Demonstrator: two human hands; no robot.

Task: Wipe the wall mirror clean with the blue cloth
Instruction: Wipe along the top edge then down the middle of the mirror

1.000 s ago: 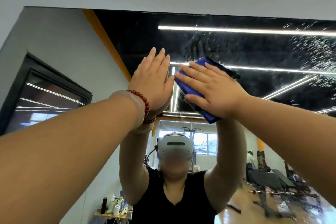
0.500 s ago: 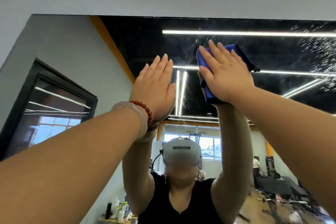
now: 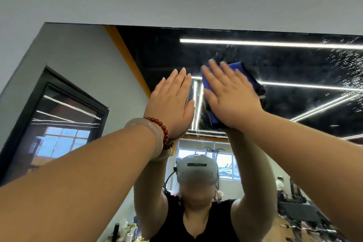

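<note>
**Two flat hands, cloth on glass**

Blue cloth (image 3: 241, 68) lies flat against the wall mirror (image 3: 294, 104), upper middle of the glass. Right hand (image 3: 231, 96) presses on it, fingers straight and spread. Left hand (image 3: 172, 100) just beside, palm flat on the glass, fingers straight, holding nothing. Red bead bracelet (image 3: 163, 127) and pale bangle (image 3: 149, 133) on left wrist. Wet specks (image 3: 345, 76) far right.

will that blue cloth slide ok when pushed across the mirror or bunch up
The blue cloth looks soft and floppy: it lies folded under the flat right hand, so it would probably bunch unless pressed. It likely glides easily, since the mirror is smooth glass speckled with droplets.
</note>
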